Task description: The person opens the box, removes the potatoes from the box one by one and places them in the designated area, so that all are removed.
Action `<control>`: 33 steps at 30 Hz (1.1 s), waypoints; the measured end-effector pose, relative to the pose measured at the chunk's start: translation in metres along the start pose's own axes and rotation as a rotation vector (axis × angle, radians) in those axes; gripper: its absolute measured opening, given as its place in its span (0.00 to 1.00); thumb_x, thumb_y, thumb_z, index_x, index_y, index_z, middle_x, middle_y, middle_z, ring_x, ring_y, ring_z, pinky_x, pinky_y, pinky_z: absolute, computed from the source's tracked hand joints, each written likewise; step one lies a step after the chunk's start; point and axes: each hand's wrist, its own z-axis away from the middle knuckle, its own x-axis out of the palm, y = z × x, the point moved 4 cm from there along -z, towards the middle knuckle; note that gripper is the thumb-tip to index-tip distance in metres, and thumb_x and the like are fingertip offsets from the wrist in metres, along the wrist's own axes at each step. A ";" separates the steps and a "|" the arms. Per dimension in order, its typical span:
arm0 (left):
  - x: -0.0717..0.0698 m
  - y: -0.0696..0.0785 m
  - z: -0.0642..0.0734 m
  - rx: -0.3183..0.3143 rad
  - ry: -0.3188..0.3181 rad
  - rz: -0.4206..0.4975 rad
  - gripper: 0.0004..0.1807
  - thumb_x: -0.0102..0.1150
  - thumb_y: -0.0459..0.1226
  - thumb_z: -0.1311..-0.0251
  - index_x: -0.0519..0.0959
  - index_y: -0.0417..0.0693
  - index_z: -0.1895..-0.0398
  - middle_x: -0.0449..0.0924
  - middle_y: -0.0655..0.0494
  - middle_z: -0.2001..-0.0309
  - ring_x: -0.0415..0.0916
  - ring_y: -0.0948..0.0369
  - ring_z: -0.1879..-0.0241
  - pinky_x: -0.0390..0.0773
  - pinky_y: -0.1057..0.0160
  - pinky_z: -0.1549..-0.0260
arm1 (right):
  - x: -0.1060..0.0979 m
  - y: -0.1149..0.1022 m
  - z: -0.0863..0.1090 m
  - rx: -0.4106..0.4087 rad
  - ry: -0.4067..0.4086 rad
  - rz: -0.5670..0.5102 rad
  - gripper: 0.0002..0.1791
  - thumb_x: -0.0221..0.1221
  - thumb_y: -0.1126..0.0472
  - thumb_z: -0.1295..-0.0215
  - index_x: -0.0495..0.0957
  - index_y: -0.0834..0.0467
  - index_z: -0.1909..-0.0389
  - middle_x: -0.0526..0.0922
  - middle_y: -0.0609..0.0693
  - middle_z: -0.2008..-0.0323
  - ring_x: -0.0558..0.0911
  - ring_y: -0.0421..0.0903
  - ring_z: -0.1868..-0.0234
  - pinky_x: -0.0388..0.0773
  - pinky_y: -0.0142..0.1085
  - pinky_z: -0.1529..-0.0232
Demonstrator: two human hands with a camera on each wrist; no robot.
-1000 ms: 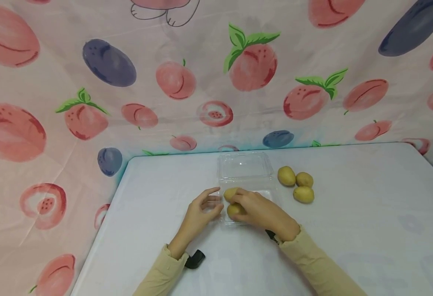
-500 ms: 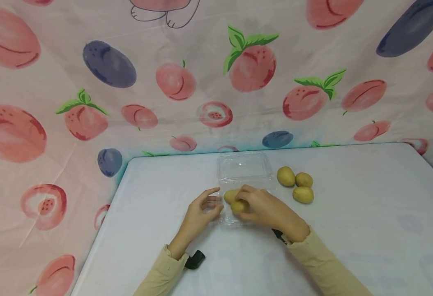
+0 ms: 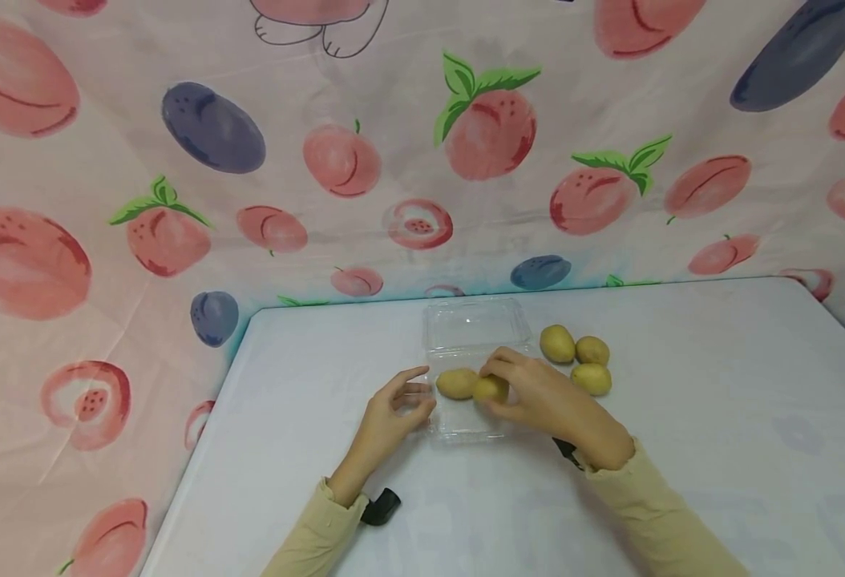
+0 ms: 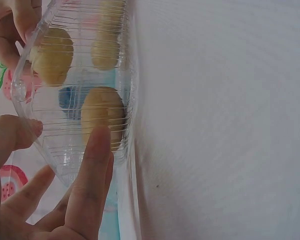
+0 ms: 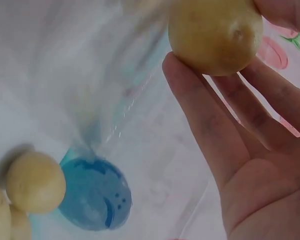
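My right hand (image 3: 548, 401) grips a small yellow potato (image 3: 491, 389) between thumb and fingers, over the clear plastic clamshell box (image 3: 462, 426). The right wrist view shows this potato (image 5: 215, 35) at the fingertips. Inside the box, by its left wall, lies another potato (image 3: 456, 384), close beside the held one. My left hand (image 3: 391, 410) stays at the box's left side, fingers loosely bent. In the left wrist view its fingertips (image 4: 98, 142) lie against the ribbed wall and the thumb is at the rim.
Behind the box's base, its clear lid (image 3: 477, 324) lies folded back on the white table (image 3: 321, 353). To the right sits a group of 3 potatoes (image 3: 592, 378). A fruit-patterned cloth (image 3: 379, 80) hangs just past the table's far edge.
My right hand has shifted the potato it grips from the box's front left to the right and slightly back, exposing the other potato. My left hand has stayed in place.
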 end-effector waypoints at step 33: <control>-0.001 -0.001 0.000 0.003 -0.008 -0.015 0.28 0.65 0.34 0.37 0.72 0.46 0.33 0.81 0.41 0.48 0.82 0.49 0.49 0.85 0.66 0.60 | -0.046 0.047 0.036 0.027 0.170 0.111 0.20 0.75 0.66 0.53 0.81 0.64 0.57 0.81 0.54 0.57 0.81 0.46 0.65 0.85 0.41 0.65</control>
